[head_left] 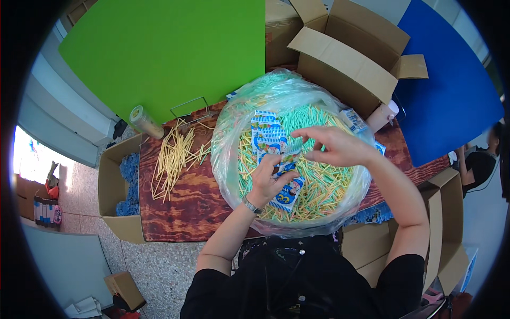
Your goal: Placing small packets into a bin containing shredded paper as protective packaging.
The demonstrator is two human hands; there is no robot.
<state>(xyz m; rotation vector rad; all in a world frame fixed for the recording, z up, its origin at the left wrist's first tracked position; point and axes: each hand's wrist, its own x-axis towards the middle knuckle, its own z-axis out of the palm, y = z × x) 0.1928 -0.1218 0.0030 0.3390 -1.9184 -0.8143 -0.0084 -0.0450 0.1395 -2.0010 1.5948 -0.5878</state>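
My left hand [264, 182] is closed on a small blue-and-white packet [289, 161], held tilted over a large clear plastic bag. My right hand [340, 146] is at the packet's upper end, fingers curled; whatever is between them is too small to make out. Thin pastel sticks [329, 186], green, yellow and orange, fill the open bag [226, 181]. On the sticks, beyond my left hand, lies an overlapping row of similar packets [265, 127]. Another packet [287, 195] with a cartoon print lies just below my left hand.
Loose pale yellow sticks [175, 159] lie on the wood-grain table [186, 218], near a cylindrical tub [146, 122] and a wire stand [190, 109]. Open cartons stand at the back [345, 58], left [114, 186] and lower right [366, 242]. A person [478, 167] is at the far right.
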